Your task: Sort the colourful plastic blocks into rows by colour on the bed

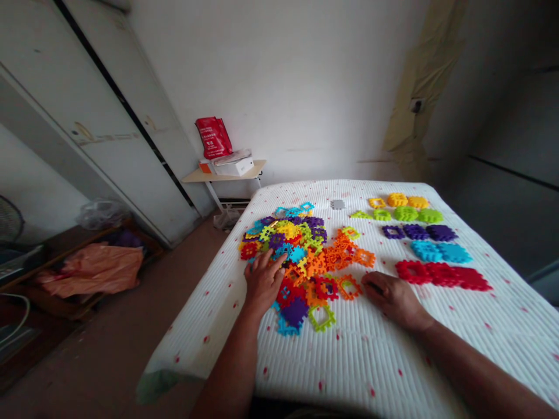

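A mixed pile of toothed plastic building tiles [305, 233] lies on the bed in front of me. At its left side is my left hand [264, 282], fingers apart and resting on the tiles near a blue tile [298, 254]. My right hand [397, 299] rests on the bedspread with its fingers curled closed; whatever they may hold is hidden. Just left of it lies an orange square-frame tile [349, 287]. Nearest me in the pile are a purple tile [296, 312] and a lime-green frame tile [322, 318].
Beyond my right hand, tiles sit in rows by colour: red tiles [443, 274], blue tiles [441, 251], purple tiles [419, 232], green tiles [406, 214] and yellow tiles [398, 200]. A grey tile [338, 204] lies alone. A small table [192, 177] stands behind the bed.
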The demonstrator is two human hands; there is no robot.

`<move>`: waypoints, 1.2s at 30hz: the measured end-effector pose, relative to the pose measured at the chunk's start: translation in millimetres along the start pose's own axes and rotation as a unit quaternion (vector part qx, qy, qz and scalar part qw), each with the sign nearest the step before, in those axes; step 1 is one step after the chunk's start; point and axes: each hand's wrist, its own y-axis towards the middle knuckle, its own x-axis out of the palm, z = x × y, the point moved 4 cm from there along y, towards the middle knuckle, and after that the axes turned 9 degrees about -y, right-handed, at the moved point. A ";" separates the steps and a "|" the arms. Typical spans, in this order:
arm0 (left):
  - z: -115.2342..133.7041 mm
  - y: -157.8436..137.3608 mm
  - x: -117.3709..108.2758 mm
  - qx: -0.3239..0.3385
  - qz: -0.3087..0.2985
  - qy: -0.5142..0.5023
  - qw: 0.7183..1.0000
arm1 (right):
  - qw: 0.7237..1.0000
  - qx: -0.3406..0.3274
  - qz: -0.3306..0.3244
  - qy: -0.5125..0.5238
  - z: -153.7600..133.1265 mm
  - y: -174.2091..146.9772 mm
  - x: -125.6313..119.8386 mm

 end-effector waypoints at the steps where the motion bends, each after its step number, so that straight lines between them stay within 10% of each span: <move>1: 0.1 0.4 0.4 0.006 0.000 -0.012 1.000 | 1.000 0.001 -0.001 -0.001 -0.4 0.2 -0.1; 10: -5.9 -9.3 -35.5 0.060 0.166 -0.176 0.968 | 1.000 0.001 0.002 0.000 1.0 -0.9 1.5; 20: 32.1 -50.7 -30.3 0.163 0.040 -0.065 0.984 | 1.000 0.006 -0.006 -0.008 -1.1 0.5 1.2; 36: 27.0 -49.0 -20.5 0.233 0.131 -0.034 0.963 | 1.000 0.004 0.000 -0.016 -2.5 1.8 1.1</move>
